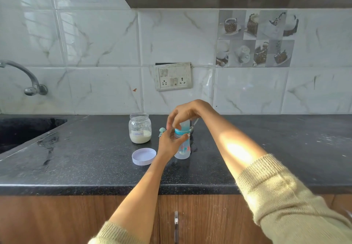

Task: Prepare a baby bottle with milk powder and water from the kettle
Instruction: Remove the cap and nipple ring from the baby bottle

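A clear baby bottle (183,149) with a blue collar and a translucent blue cap stands upright on the black counter (95,158). My left hand (169,144) grips the bottle's body from the left. Above it, my right hand (182,115) holds the cap at the bottle's top with curled fingers. An open glass jar (140,128) labelled "Formula", with white powder at its bottom, stands to the left. Its white lid (144,156) lies upside down in front. A small mint scoop (161,131) lies between jar and bottle. A metal vessel (192,129) shows partly behind the bottle.
A dark sink (22,131) lies at the left with a wall tap (28,79) above it. A switch and socket panel (173,76) sits on the tiled wall. Wooden cabinet doors with a metal handle (176,224) run below the counter edge.
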`<state>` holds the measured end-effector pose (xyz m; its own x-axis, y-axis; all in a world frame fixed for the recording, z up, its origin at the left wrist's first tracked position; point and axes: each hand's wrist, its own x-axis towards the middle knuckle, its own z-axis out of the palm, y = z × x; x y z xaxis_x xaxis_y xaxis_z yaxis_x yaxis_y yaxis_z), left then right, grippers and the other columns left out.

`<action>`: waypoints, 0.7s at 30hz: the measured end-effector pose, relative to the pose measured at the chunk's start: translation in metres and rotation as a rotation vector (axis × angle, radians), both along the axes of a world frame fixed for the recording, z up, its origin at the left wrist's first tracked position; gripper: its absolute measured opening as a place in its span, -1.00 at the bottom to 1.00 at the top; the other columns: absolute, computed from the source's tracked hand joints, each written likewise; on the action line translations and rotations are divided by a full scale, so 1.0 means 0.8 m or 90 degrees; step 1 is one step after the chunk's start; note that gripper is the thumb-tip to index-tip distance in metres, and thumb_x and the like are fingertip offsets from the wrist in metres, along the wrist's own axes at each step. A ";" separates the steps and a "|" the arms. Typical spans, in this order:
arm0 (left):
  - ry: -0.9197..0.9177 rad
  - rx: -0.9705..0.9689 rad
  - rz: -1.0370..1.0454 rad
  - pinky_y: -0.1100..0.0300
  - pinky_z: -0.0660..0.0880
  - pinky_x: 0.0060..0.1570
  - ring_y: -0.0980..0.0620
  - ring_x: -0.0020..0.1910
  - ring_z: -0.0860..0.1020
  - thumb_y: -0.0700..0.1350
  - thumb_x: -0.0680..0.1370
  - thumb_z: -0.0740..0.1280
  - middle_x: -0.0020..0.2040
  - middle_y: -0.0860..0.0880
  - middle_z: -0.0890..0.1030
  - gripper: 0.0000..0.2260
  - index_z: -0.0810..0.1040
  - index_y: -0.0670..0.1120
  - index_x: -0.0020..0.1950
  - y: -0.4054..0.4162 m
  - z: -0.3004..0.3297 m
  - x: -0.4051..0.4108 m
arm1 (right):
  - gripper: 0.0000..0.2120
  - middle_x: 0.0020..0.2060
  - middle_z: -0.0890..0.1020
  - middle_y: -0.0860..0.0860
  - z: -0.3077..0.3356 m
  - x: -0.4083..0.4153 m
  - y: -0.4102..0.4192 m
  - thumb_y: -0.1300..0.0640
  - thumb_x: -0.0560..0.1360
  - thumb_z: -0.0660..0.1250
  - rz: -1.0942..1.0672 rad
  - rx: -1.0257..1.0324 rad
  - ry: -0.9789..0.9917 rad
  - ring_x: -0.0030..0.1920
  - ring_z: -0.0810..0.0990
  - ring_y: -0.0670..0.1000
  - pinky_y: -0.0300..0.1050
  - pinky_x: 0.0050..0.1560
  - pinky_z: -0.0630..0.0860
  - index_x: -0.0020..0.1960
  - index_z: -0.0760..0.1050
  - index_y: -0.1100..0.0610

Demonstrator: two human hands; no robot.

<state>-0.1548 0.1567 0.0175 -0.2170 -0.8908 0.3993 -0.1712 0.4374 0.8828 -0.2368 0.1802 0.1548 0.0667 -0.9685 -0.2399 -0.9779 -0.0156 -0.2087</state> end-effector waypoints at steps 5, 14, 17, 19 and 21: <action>-0.010 -0.007 0.002 0.53 0.44 -0.37 0.10 -0.08 0.53 -0.11 0.50 0.41 0.00 0.00 0.58 -0.69 0.51 -0.19 0.19 0.003 0.002 0.000 | -0.41 0.23 0.46 0.00 -0.001 -0.001 -0.004 -0.30 0.40 0.31 -0.081 -0.104 0.127 0.11 0.54 0.07 -0.06 0.11 0.52 0.34 0.43 -0.03; -0.005 -0.002 0.002 0.57 0.41 -0.37 0.19 -0.17 0.52 -0.08 0.49 0.42 -0.03 0.04 0.54 -0.66 0.50 -0.17 0.21 0.004 0.001 0.000 | -0.70 0.20 0.45 0.04 0.006 -0.027 -0.011 0.34 0.37 0.44 0.006 -0.075 -0.057 0.12 0.55 0.10 -0.21 -0.20 0.61 -0.05 0.51 -0.02; -0.001 0.004 -0.001 0.48 0.44 -0.24 0.13 -0.05 0.51 -0.08 0.49 0.42 0.09 -0.03 0.58 -0.61 0.48 -0.18 0.26 0.005 0.001 0.000 | -0.57 0.20 0.40 0.00 0.006 -0.051 -0.003 0.40 0.36 0.41 0.010 -0.090 -0.212 0.18 0.49 0.06 -0.17 -0.11 0.62 0.12 0.50 0.02; 0.003 0.014 -0.006 0.36 0.43 -0.09 0.13 -0.02 0.50 -0.07 0.49 0.41 0.19 -0.07 0.57 -0.58 0.46 -0.18 0.30 0.005 0.002 0.000 | -0.52 0.22 0.37 -0.02 -0.001 -0.072 0.000 0.40 0.37 0.39 -0.005 -0.123 -0.317 0.21 0.47 0.03 -0.12 0.02 0.59 0.21 0.50 0.02; 0.007 0.019 -0.008 0.31 0.42 -0.03 0.12 0.01 0.50 -0.06 0.49 0.42 0.23 -0.08 0.56 -0.56 0.45 -0.18 0.31 0.006 0.001 0.001 | -0.48 0.24 0.41 0.07 -0.021 -0.095 0.002 0.42 0.36 0.39 -0.052 -0.171 -0.439 0.20 0.49 0.05 -0.07 0.13 0.56 0.23 0.49 0.04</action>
